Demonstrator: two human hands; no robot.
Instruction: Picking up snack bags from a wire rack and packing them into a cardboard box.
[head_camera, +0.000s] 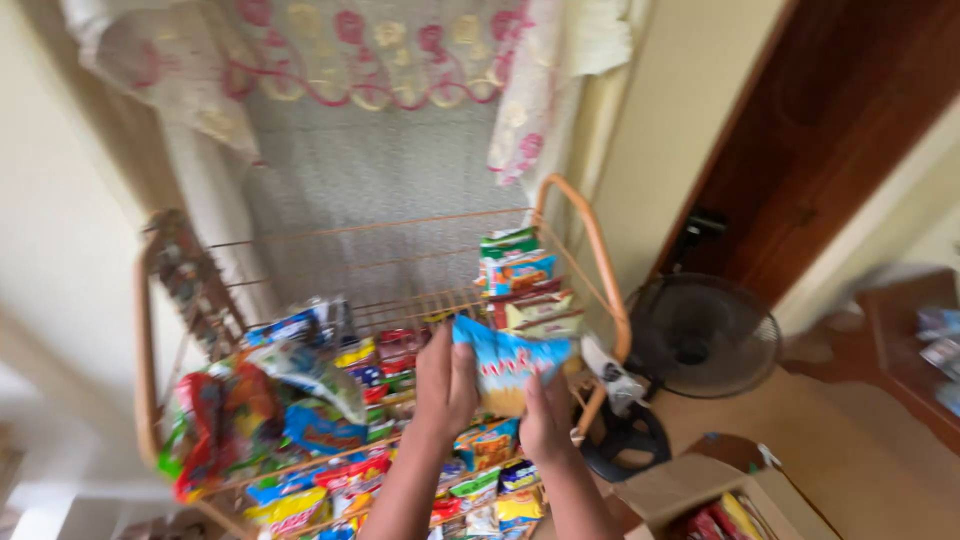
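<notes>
Fingers of your left hand (445, 385) close on the blue packet (508, 365); your right hand (545, 415) pinches its lower edge. You hold it before the rack (590, 240). Motion blur obscures the fingertips, and the rack's snacks (320, 420).

Both forearms are bare to the frame edge, left grip (445, 385) and right grip (545, 420) ungloved, no sleeves showing

I see an orange wire rack (600, 250) full of colourful snack packets (300, 420), with a stack of packets (520, 270) at its right end. A black fan (700, 335) stands on the floor beside it. An open cardboard box (700, 490) lies near a dark wooden door (830, 130).
</notes>
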